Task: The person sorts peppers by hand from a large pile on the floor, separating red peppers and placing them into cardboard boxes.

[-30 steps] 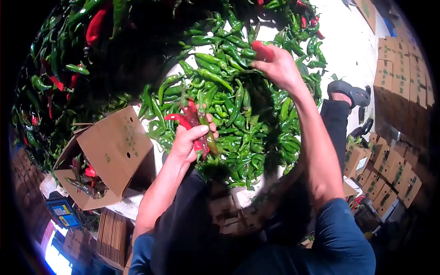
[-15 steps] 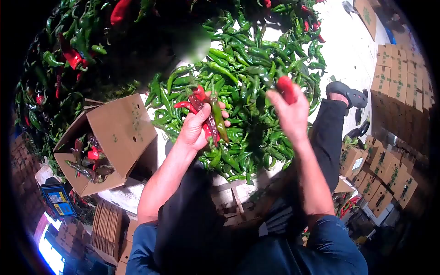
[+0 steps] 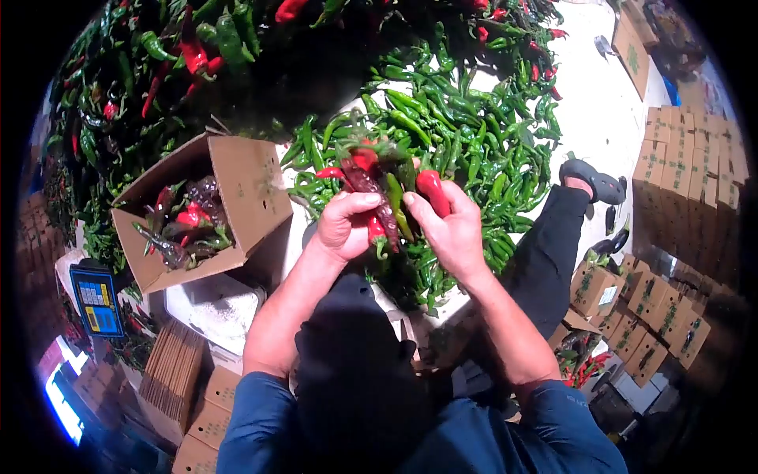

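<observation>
My left hand (image 3: 347, 223) is closed around a bunch of red, dark red and green peppers (image 3: 384, 212), just above the spread of green peppers (image 3: 489, 174). Close beside it on the right, my right hand (image 3: 452, 233) grips a bright red pepper (image 3: 433, 192), its fingers meeting the edge of the bunch. The stems at the top of the bunch are blurred. To the left, an open cardboard box (image 3: 257, 186) leans with its mouth showing red and dark peppers (image 3: 189, 217) inside.
A large heap of green and red peppers (image 3: 95, 142) fills the upper left. A scale display (image 3: 96, 300) and flattened cartons (image 3: 171, 367) are at the lower left. Stacked boxes (image 3: 679, 158) stand at the right, near a shoe (image 3: 596, 180) and dark eggplants (image 3: 616, 241).
My right hand has come down and left with the red pepper to meet the bunch in my left hand. The view has shifted, so the box appears nearer the middle.
</observation>
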`<state>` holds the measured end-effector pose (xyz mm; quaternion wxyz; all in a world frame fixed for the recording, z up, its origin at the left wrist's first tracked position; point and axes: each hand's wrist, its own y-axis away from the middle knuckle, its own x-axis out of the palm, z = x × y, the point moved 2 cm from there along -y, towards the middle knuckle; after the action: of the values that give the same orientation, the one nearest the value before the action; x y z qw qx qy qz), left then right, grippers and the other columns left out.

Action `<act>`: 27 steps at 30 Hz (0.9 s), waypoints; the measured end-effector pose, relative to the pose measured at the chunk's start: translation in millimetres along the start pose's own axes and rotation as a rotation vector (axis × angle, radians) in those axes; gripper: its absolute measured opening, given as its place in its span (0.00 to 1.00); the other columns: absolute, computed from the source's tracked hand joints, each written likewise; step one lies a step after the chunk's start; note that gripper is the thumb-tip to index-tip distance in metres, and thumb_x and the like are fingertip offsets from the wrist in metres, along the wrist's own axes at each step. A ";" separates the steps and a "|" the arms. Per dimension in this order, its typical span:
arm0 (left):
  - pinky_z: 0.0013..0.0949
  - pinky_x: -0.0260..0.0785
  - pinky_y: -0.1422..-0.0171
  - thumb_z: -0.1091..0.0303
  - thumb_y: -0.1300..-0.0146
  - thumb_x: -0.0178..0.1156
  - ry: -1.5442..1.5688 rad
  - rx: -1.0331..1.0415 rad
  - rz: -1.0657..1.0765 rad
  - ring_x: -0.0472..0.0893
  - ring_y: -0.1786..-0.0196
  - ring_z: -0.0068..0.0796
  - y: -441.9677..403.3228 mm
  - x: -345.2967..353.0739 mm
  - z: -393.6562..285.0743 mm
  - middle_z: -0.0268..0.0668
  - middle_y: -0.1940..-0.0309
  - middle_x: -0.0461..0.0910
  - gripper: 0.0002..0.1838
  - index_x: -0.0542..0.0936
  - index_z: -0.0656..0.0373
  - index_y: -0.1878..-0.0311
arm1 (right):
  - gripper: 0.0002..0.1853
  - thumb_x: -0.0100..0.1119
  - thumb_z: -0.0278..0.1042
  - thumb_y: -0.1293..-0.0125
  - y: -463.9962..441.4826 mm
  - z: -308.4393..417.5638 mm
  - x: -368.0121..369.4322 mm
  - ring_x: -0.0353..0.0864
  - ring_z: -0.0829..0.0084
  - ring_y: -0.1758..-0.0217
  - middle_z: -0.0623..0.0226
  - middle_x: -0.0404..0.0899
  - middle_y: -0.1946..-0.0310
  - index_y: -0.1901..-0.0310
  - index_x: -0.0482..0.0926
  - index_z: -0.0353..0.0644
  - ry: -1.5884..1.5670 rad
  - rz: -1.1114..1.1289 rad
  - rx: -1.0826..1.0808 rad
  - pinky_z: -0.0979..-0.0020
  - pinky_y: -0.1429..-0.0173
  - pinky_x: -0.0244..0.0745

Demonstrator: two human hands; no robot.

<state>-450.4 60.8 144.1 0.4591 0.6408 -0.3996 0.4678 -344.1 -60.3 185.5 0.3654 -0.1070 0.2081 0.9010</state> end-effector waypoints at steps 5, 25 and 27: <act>0.46 0.60 0.22 0.84 0.40 0.61 -0.129 0.125 -0.079 0.67 0.26 0.40 4.3 -4.5 -1.7 0.38 0.27 0.64 0.42 0.59 0.53 0.23 | 0.16 0.73 0.38 0.40 0.2 12.0 3.3 0.79 0.77 0.69 0.62 0.83 0.69 0.56 0.81 0.36 0.030 -0.036 0.023 0.68 0.61 0.77; 0.36 0.63 0.30 0.64 0.42 0.70 -0.420 0.045 -0.212 0.73 0.38 0.28 17.5 -6.5 0.3 0.35 0.43 0.74 0.35 0.68 0.59 0.33 | 0.21 0.70 0.38 0.39 -11.3 13.5 41.0 0.82 0.78 0.58 0.65 0.85 0.63 0.46 0.81 0.41 -0.051 0.402 0.076 0.70 0.52 0.79; 0.38 0.59 0.26 0.56 0.45 0.74 -0.434 0.113 -0.147 0.69 0.32 0.31 17.5 -4.0 -3.2 0.37 0.36 0.69 0.47 0.61 0.58 0.26 | 0.19 0.69 0.38 0.38 -10.9 14.8 39.2 0.82 0.78 0.59 0.66 0.85 0.63 0.48 0.82 0.39 -0.189 0.412 0.150 0.72 0.54 0.79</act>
<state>-468.7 59.6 144.5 0.3588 0.7783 -0.4146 0.3059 -364.9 -22.5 182.0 0.1987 0.0498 0.2566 0.9446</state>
